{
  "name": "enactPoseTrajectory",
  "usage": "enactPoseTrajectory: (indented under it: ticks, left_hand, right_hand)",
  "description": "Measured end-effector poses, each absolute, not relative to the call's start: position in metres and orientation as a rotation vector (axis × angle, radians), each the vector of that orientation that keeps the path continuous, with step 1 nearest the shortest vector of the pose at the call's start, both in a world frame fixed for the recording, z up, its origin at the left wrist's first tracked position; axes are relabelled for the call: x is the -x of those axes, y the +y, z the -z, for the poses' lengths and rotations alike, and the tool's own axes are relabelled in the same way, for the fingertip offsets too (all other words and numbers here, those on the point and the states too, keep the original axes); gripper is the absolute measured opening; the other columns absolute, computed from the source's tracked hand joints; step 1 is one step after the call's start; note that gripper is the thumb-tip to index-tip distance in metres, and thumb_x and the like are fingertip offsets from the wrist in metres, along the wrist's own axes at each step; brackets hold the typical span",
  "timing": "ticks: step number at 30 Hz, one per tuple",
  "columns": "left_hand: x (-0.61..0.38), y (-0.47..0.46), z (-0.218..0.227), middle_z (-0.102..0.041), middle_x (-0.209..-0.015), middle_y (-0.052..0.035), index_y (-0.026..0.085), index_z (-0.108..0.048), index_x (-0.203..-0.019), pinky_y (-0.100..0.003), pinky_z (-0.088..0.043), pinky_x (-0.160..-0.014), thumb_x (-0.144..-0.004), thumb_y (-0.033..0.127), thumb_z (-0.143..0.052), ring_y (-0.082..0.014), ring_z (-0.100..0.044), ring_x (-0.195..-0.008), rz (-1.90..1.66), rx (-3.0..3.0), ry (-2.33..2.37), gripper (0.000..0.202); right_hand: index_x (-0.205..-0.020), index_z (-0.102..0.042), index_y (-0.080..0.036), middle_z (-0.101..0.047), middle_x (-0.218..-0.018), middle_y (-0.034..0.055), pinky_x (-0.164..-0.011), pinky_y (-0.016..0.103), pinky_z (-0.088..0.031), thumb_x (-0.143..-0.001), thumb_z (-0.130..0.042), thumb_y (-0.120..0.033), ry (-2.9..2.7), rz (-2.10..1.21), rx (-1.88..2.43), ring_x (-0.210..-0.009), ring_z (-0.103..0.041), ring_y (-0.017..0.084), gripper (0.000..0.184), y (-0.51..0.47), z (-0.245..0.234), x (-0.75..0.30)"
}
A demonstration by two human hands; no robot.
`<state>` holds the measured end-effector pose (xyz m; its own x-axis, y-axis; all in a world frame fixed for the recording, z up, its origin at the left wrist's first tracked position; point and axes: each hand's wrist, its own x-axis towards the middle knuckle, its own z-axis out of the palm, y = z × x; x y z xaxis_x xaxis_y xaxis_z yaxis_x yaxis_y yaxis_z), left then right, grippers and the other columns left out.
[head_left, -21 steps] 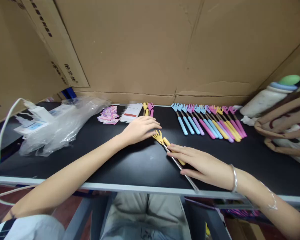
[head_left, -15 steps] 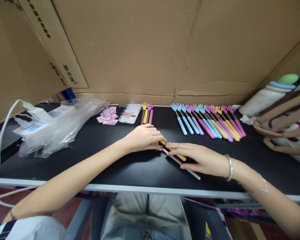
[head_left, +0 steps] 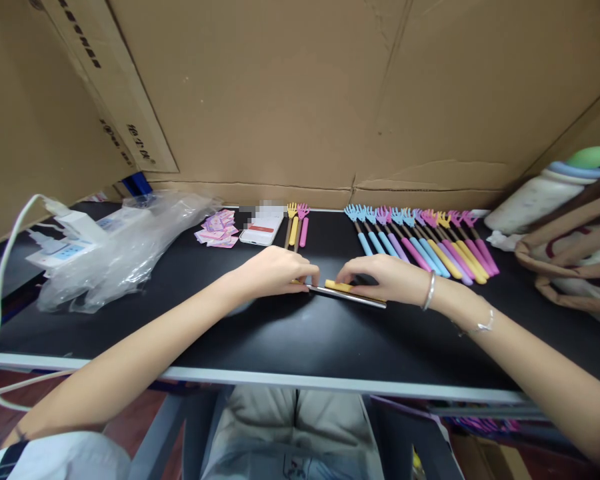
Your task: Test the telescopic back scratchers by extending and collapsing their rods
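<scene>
My left hand is closed at the left end of a silver metal rod, with a bit of yellow showing under its fingers. Beside the rod lies a yellow handle, like those on the back scratchers nearby. My right hand has its fingertips and thumb closed on that yellow handle, partly covering it. Whether rod and handle are joined is hidden. Behind my left hand stand a yellow back scratcher and a pink back scratcher, next to a brown rod.
A row of several coloured back scratchers lies at the right. Further left are a white phone, a pile of pink cards and clear plastic bags by a power strip. A bottle and a bag stand far right.
My right hand has moved up and curled its fingers, from lying flat over the yellow handle to gripping it. The rod has swung from a steep slant to nearly level.
</scene>
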<state>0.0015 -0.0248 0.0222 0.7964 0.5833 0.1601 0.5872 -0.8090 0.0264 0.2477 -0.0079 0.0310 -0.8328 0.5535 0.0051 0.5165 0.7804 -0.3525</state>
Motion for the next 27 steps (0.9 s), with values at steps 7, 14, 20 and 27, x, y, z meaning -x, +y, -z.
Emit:
enactPoseTrajectory:
  ticks: [7,14,20,27]
  left_hand:
    - [0.012,-0.022,-0.032,-0.066,-0.08,0.0068,0.027,-0.063,-0.092,-0.019,-0.029,-0.054,-0.081,0.026,-0.06,-0.0086,-0.06,-0.071,0.05,2.949,-1.183,0.011]
    - [0.02,-0.017,-0.031,-0.066,-0.075,0.0075,0.029,-0.063,-0.099,-0.02,-0.027,-0.049,-0.078,0.037,-0.065,-0.0094,-0.06,-0.066,0.017,2.878,-1.303,0.022]
    - [-0.007,-0.024,-0.005,-0.066,-0.087,0.0024,0.024,-0.065,-0.096,-0.022,-0.034,-0.059,-0.084,0.041,-0.059,-0.0113,-0.061,-0.082,0.42,2.743,-0.999,0.021]
    - [-0.012,-0.023,0.007,-0.066,-0.081,0.004,0.025,-0.067,-0.089,-0.023,-0.033,-0.056,-0.085,0.033,-0.058,-0.0106,-0.059,-0.076,0.538,2.689,-0.943,0.013]
  right_hand:
    - [-0.097,-0.064,-0.02,-0.065,-0.088,0.0033,-0.067,0.024,-0.042,-0.082,-0.051,-0.027,-2.894,-0.362,0.983,-0.076,-0.06,0.014,0.021,0.009,-0.025,-0.248]
    - [-0.1,-0.064,-0.022,-0.063,-0.091,0.0045,-0.066,0.024,-0.04,-0.082,-0.051,-0.026,-2.835,-0.262,0.97,-0.079,-0.058,0.015,0.022,0.011,-0.013,-0.26]
    - [-0.101,-0.064,-0.022,-0.061,-0.089,0.0043,-0.063,0.023,-0.039,-0.086,-0.051,-0.033,-2.788,-0.059,1.006,-0.078,-0.057,0.014,0.022,0.002,-0.009,-0.253]
    - [-0.096,-0.064,-0.022,-0.062,-0.088,0.0034,-0.062,0.023,-0.038,-0.088,-0.05,-0.031,-2.781,0.048,0.994,-0.075,-0.057,0.013,0.018,0.001,-0.006,-0.253]
